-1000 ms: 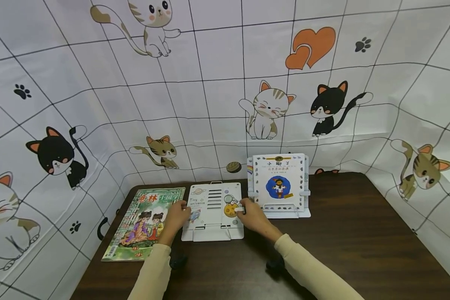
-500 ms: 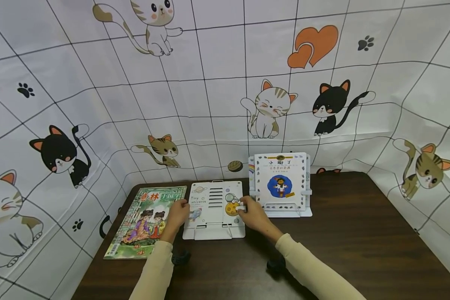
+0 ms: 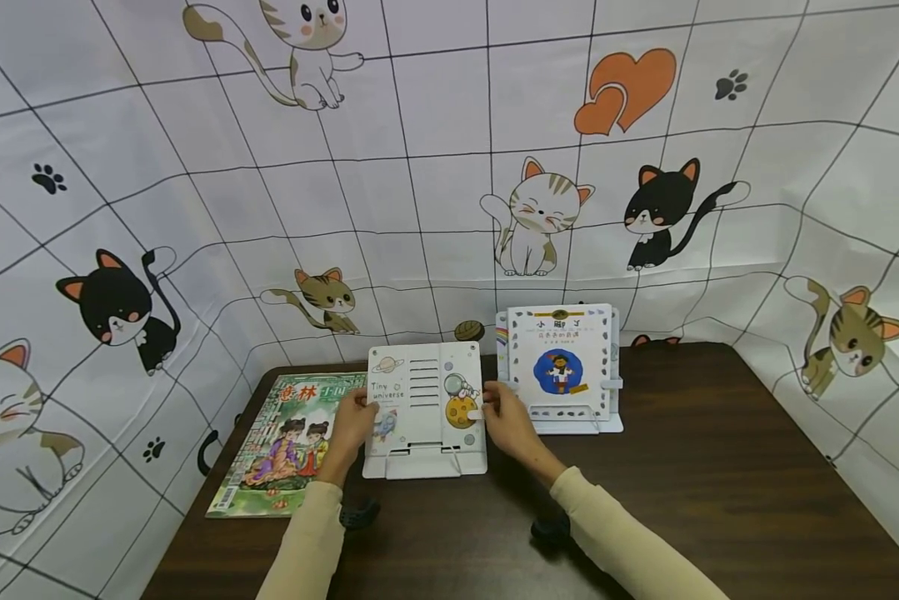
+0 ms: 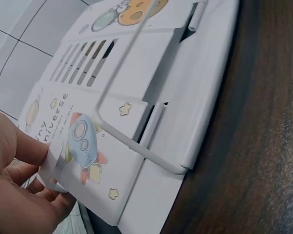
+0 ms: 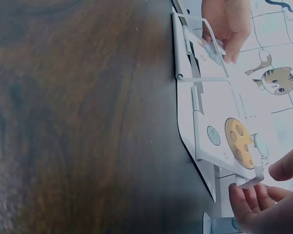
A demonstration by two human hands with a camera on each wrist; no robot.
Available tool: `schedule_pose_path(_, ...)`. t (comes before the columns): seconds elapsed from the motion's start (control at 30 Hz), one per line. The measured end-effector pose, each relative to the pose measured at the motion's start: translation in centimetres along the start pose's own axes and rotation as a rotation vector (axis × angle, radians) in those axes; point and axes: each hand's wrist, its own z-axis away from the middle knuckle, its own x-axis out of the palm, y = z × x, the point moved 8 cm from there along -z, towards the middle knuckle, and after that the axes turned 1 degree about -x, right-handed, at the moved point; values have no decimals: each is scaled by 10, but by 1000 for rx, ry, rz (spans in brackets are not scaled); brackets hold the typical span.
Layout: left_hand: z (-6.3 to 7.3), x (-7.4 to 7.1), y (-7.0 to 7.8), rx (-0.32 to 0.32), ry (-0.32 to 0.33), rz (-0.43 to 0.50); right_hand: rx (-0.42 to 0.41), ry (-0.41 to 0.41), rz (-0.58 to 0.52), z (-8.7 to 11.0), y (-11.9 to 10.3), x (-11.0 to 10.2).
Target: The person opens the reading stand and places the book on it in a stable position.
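A white book stand (image 3: 424,427) printed "Tiny universe" has its back panel tilted up from the base, which rests on the table. My left hand (image 3: 353,427) holds the panel's left edge; in the left wrist view its thumb and fingers pinch around the side clip (image 4: 51,158). My right hand (image 3: 511,427) is at the right edge. The right wrist view has its fingers curled behind the panel by the other clip (image 5: 253,178), with the thumb slightly apart from it. A wire page holder (image 4: 131,141) crosses the stand's lower front.
Left of the stand lies a green magazine (image 3: 292,450) flat on the dark wooden table (image 3: 719,483). At the right, a second stand bears an upright picture book (image 3: 557,358). A white cloth (image 3: 449,200) printed with cats hangs behind the table.
The stand's panel has risen from a flatter lie to a steeper tilt, its top edge higher in the head view. Both hands have lifted slightly with it. The magazine and picture book stay put.
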Motion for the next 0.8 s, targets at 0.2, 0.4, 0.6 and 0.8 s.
schedule_pose_path(0.2,5,-5,7,25,6,16,-39,39,24,-1,-5,-3)
schedule_pose_path(0.4,7,-9,11,48,9,55,-11,34,21,-3,-5,-6)
schedule_pose_path(0.6,8,-13,13,68,13,90,-8,2,12,-3,-7,-5)
schedule_pose_path(0.8,4,-16,14,62,14,43,-23,0,-4,0,-11,-6)
